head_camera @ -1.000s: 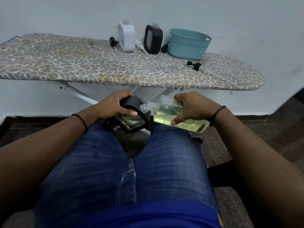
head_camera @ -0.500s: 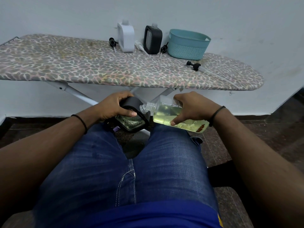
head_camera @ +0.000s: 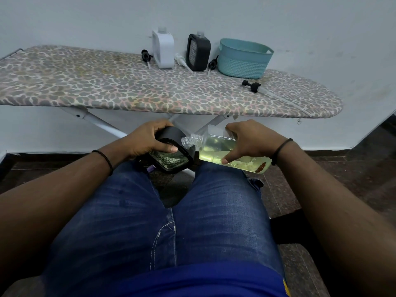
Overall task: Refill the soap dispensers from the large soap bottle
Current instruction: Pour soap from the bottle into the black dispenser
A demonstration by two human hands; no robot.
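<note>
Gripping black faceted-glass dispenser (head_camera: 171, 155), left hand (head_camera: 147, 139); right hand (head_camera: 250, 140) clasps tilted clear plastic soap bottle (head_camera: 216, 150), threaded neck at dispenser.

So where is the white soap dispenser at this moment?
In the head view the white dispenser stands at the back of the ironing board, by the wall, left of the black dispenser.

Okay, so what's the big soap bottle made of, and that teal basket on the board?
The large soap bottle looks like clear, glossy plastic: the yellow-green soap shows through its wall. The teal basket seems to be matte moulded plastic with a woven-look texture on its sides.
</note>
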